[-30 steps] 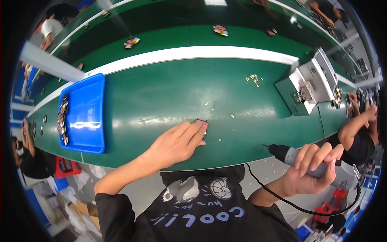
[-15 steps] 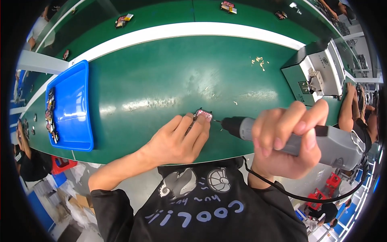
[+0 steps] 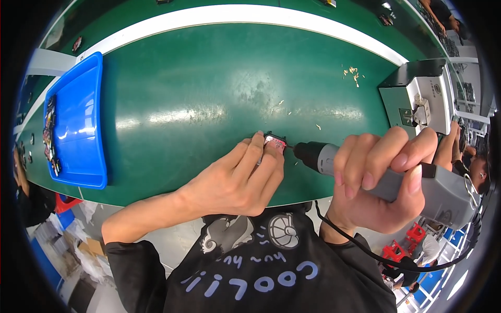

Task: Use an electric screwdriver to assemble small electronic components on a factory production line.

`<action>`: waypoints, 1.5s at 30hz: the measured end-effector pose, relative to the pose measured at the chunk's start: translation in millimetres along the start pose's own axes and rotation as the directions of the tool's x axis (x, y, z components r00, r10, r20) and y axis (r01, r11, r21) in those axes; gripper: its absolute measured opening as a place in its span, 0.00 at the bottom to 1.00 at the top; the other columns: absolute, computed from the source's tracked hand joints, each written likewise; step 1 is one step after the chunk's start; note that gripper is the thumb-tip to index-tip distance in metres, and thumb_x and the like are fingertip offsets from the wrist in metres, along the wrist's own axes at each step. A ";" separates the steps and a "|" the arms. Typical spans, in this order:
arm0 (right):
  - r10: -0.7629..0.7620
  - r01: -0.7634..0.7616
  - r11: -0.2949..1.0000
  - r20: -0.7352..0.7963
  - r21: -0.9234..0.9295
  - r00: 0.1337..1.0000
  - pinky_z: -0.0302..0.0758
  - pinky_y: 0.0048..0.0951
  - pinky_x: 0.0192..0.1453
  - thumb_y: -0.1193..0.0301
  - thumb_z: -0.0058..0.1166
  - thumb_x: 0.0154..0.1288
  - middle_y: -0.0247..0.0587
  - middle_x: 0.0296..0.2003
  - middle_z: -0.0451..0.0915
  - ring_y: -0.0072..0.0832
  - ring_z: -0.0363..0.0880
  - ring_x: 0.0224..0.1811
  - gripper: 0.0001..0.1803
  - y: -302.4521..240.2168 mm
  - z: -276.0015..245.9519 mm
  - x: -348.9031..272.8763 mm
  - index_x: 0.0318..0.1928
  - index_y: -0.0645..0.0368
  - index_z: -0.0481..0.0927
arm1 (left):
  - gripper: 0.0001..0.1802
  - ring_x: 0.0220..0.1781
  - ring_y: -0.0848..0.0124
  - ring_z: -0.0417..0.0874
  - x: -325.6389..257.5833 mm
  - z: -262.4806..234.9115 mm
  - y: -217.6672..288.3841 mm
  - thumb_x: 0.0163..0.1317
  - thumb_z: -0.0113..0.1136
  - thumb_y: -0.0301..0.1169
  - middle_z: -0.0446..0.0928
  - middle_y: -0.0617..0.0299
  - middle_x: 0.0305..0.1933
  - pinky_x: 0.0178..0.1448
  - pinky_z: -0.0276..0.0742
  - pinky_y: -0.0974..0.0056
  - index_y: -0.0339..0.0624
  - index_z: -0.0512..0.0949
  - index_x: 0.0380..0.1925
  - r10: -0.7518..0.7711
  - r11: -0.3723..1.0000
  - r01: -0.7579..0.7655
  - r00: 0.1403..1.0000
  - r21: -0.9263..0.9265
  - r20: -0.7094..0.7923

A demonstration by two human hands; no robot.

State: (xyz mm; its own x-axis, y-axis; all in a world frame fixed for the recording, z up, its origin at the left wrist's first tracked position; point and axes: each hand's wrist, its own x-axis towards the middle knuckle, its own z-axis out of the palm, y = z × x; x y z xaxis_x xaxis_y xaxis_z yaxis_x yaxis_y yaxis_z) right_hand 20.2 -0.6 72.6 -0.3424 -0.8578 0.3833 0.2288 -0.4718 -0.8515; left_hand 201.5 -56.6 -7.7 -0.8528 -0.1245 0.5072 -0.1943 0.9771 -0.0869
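My left hand (image 3: pixel 235 175) presses a small black-framed device (image 3: pixel 270 136) with a red circuit board down onto the green bench. Its fingers lie over the device and hide the left part of it. In my right hand (image 3: pixel 383 177) is a grey electric screwdriver (image 3: pixel 326 158) with a black nose, held nearly level, my fingers wrapped round its body. The bit points left and meets the right edge of the device; whether it sits in a screw is too small to tell. A black cord runs from the screwdriver's rear end and curves below my right wrist.
On the left of the green bench (image 3: pixel 172 78) stands a blue tray (image 3: pixel 78 135) with several small devices along its left side. A black-and-white screw feeder box (image 3: pixel 417 96) stands at the right. Small pale scraps (image 3: pixel 354 73) lie near it. Other people sit beyond both ends.
The whole view has shifted, with the bench edge and tray now higher and further left. The screwdriver bit has come closer to the device's right edge. Both hands keep their holds.
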 end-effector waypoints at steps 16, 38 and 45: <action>0.102 -0.104 0.994 0.038 0.034 0.994 0.62 0.31 0.15 0.69 0.43 0.72 0.41 0.20 0.66 0.26 0.60 0.11 0.08 7.9 -1.3 9.8 0.38 0.57 0.60 | 0.13 0.44 0.52 0.87 4.7 -2.8 7.3 0.51 0.63 0.21 0.79 0.48 0.37 0.40 0.86 0.61 0.26 0.82 0.37 -0.083 0.995 0.086 0.995 -0.051 0.063; -0.396 0.382 0.908 -0.055 -0.171 0.917 0.75 0.34 0.30 0.66 0.43 0.70 0.38 0.22 0.68 0.22 0.60 0.12 0.11 -101.7 -115.4 35.6 0.37 0.62 0.73 | 0.22 0.60 0.48 0.82 14.0 -24.8 29.1 0.54 0.68 0.20 0.82 0.47 0.51 0.53 0.80 0.54 0.26 0.81 0.51 -0.335 0.885 0.397 0.905 -0.242 0.261; -0.371 0.269 0.891 -0.245 -0.364 0.896 0.63 0.28 0.24 0.68 0.47 0.71 0.40 0.24 0.70 0.23 0.61 0.14 0.10 -109.5 -154.3 78.7 0.34 0.62 0.71 | 0.25 0.64 0.49 0.79 19.9 -15.8 34.1 0.56 0.63 0.10 0.78 0.49 0.56 0.63 0.79 0.54 0.35 0.79 0.56 -0.504 0.755 0.554 0.832 -0.350 0.231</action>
State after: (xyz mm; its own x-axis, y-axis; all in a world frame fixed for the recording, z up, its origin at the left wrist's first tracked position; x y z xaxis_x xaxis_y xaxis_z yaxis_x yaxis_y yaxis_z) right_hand -172.4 15.0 140.7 -0.6147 -0.5437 0.5714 -0.2202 -0.5774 -0.7862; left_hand 185.6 -23.1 13.0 -0.7240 -0.6359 0.2674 -0.4501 0.7292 0.5154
